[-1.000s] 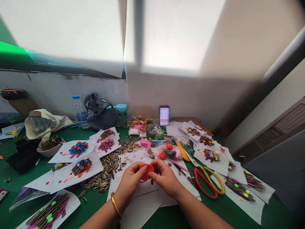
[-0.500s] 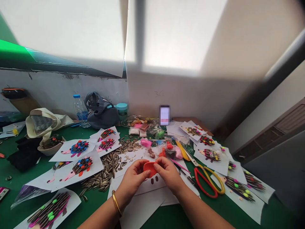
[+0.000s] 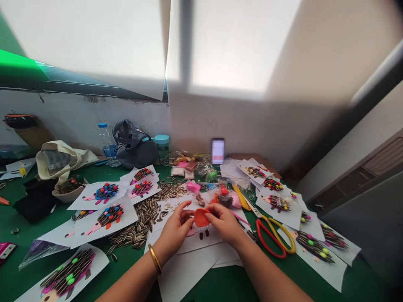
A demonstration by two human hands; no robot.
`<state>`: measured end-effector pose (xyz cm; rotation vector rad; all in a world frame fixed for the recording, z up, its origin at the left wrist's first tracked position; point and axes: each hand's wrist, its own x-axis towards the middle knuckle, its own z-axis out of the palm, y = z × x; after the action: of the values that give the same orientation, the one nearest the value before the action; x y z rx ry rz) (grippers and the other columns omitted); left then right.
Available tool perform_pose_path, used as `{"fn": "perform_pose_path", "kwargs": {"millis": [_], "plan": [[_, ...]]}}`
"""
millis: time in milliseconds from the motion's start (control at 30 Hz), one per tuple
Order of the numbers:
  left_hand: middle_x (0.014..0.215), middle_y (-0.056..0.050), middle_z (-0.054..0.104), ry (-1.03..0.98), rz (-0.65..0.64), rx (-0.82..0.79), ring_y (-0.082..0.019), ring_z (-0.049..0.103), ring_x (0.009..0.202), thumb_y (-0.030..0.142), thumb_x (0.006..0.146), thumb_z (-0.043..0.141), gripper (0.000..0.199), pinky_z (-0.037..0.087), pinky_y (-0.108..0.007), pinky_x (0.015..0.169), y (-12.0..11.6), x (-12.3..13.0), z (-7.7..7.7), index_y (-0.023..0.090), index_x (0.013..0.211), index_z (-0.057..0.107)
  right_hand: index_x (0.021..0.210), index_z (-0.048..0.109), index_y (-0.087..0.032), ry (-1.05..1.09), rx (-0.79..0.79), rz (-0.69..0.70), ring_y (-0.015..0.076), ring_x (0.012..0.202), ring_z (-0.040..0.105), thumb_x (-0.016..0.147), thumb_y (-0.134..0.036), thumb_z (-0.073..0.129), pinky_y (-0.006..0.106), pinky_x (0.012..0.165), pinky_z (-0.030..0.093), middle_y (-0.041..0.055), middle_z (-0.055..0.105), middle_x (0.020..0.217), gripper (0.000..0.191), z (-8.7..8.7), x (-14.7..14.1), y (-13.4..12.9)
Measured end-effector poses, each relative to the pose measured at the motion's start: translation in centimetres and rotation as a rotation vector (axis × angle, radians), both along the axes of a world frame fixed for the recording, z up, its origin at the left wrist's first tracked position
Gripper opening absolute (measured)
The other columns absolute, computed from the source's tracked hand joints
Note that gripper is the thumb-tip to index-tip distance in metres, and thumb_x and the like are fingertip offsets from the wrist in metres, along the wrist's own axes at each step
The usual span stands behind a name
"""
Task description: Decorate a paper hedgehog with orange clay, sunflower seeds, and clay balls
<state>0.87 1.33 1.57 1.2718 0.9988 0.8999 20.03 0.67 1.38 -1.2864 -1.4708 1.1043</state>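
A flattened orange piece of modelling clay is pinched at its right edge between the thumb and fingers of my right hand. Just beside its left edge is my left hand, with bent fingers and a gap between thumb and fingertips. Under the clay lies a white sheet with a drawn outline, a pink patch and two dark oval feet, partly covered by my hands.
Sunflower seeds are heaped to the left. Seed-covered hedgehog pictures lie on both sides. Scissors and a yellow cutter rest at the right. Bagged clay, a phone and a dark bag stand behind.
The orange clay has turned its flat face more towards me and looks rounder. My left fingers have drawn off its left edge, while my right hand keeps its pinch.
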Motion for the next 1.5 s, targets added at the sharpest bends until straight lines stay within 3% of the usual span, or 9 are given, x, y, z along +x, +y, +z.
{"fn": "perform_pose_path", "kwargs": {"millis": [167,267,500,833,1200,1500], "plan": [[0.104,-0.008,0.064,0.336,0.091,0.220,-0.020,0.061,0.088,0.026,0.083,0.052,0.044,0.050,-0.035,0.078,0.7,-0.8,-0.5,0.022,0.126,0.053,0.089,0.061,-0.020,-0.032,-0.170,0.122,0.0183,0.064,0.065,0.083,-0.034,0.056,0.029,0.062,0.048,0.0013,0.069,0.074,0.016,0.0,0.5,0.0],[0.100,-0.007,0.064,0.429,0.074,0.275,-0.019,0.061,0.085,0.022,0.082,0.049,0.042,0.049,-0.034,0.080,1.0,-1.0,-1.1,0.021,0.124,0.056,0.085,0.062,-0.020,-0.124,-0.141,0.097,0.0176,0.064,0.066,0.081,-0.031,0.057,0.027,0.060,0.047,0.0006,0.070,0.072,0.012,-0.3,0.2,0.0],[0.098,-0.006,0.065,0.544,0.028,0.327,-0.020,0.060,0.089,0.018,0.082,0.048,0.045,0.047,-0.034,0.083,1.3,-1.1,-2.0,0.021,0.126,0.054,0.087,0.061,-0.020,-0.193,-0.114,0.065,0.0153,0.061,0.065,0.083,-0.032,0.055,0.025,0.058,0.045,-0.0002,0.070,0.072,0.014,-1.1,-0.7,0.0],[0.097,-0.006,0.066,0.633,0.015,0.375,-0.020,0.060,0.090,0.016,0.081,0.049,0.045,0.046,-0.033,0.083,1.0,-0.9,-1.6,0.021,0.125,0.056,0.089,0.064,-0.021,-0.367,-0.057,-0.015,0.0155,0.069,0.062,0.083,-0.030,0.055,0.024,0.059,0.039,0.0006,0.070,0.079,0.014,-1.9,-0.9,0.1],[0.099,-0.006,0.062,0.689,0.007,0.417,-0.021,0.058,0.088,0.021,0.078,0.058,0.044,0.046,-0.034,0.081,0.3,-0.2,-1.3,0.021,0.122,0.056,0.087,0.063,-0.023,-0.498,-0.022,-0.046,0.0156,0.070,0.060,0.081,-0.027,0.056,0.024,0.059,0.035,0.0005,0.070,0.081,0.009,-1.4,-1.2,-0.1],[0.099,-0.005,0.058,0.814,0.019,0.494,-0.021,0.056,0.088,0.019,0.078,0.059,0.026,0.044,-0.033,0.078,-0.2,0.5,-1.2,0.022,0.104,0.055,0.085,0.063,-0.023,-0.494,-0.027,-0.036,0.0161,0.070,0.061,0.081,-0.027,0.057,0.024,0.061,0.038,0.0006,0.070,0.080,0.008,-1.2,-1.2,-0.2]]}}
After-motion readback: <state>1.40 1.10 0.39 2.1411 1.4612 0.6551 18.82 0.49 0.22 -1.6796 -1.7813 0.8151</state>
